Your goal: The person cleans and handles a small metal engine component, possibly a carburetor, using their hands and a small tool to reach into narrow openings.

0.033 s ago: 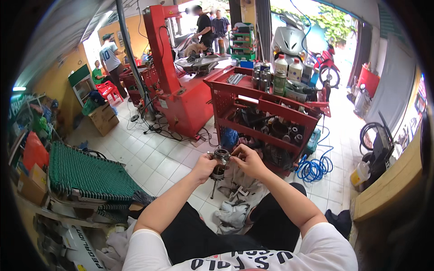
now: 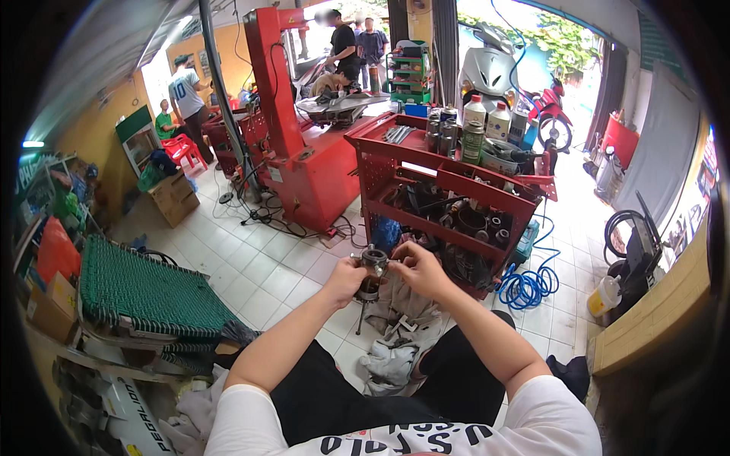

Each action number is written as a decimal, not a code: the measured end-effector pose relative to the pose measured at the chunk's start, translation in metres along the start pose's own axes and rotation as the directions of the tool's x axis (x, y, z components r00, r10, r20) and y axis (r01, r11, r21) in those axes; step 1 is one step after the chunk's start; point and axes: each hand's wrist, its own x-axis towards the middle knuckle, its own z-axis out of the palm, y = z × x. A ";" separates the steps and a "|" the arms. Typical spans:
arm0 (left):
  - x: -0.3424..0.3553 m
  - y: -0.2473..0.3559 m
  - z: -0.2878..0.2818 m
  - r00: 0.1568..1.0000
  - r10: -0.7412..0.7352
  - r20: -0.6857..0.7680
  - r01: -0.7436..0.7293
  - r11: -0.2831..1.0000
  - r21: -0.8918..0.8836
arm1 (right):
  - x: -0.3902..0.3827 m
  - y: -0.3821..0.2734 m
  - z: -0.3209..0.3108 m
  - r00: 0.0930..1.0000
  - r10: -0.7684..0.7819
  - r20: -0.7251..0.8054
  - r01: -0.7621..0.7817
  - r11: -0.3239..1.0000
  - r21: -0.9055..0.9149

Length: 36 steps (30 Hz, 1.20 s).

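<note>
The metal part [image 2: 374,259] sits between two hands, its long way running up and down the view; the left hand [image 2: 347,280] grips its left side; the right hand [image 2: 420,272] is at its right; can't tell if pinching.

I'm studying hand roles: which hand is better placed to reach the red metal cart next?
Right, probably: the right hand is nearer the red metal cart, while the left hand grips the grey cylindrical metal part.

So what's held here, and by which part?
Left grip holds the metal part by its upper left side; right grip is at its right, hold unclear.
</note>
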 end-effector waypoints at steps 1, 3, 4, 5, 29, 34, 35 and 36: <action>0.004 -0.001 0.000 1.000 -0.007 -0.003 0.007 1.000 -0.013 | 0.002 0.004 0.000 0.998 0.053 -0.019 -0.051 0.996 0.077; 0.019 0.004 0.000 0.999 0.022 0.039 -0.022 1.000 0.017 | 0.018 0.022 -0.011 0.940 0.316 0.129 -0.337 0.920 0.202; 0.028 -0.001 -0.002 0.998 0.049 0.045 -0.049 0.999 -0.003 | 0.025 0.033 -0.011 0.905 0.392 0.167 -0.422 0.879 0.224; 0.037 -0.004 -0.007 0.999 0.037 0.040 -0.036 0.999 -0.010 | 0.032 0.044 -0.011 0.862 0.462 0.207 -0.503 0.830 0.242; 0.095 -0.113 -0.052 0.952 -0.302 -0.048 0.303 0.953 0.010 | 0.034 0.159 0.001 0.576 0.606 0.548 -0.817 0.453 0.358; 0.085 -0.109 -0.039 0.958 -0.278 -0.065 0.279 0.960 0.016 | 0.015 0.156 0.009 0.782 0.505 0.366 -0.620 0.691 0.371; 0.083 -0.106 -0.037 0.958 -0.282 -0.058 0.281 0.960 -0.009 | 0.013 0.156 0.011 0.783 0.503 0.365 -0.618 0.693 0.372; 0.082 -0.104 -0.035 0.957 -0.285 -0.051 0.284 0.958 -0.034 | 0.010 0.157 0.011 0.825 0.468 0.316 -0.557 0.769 0.315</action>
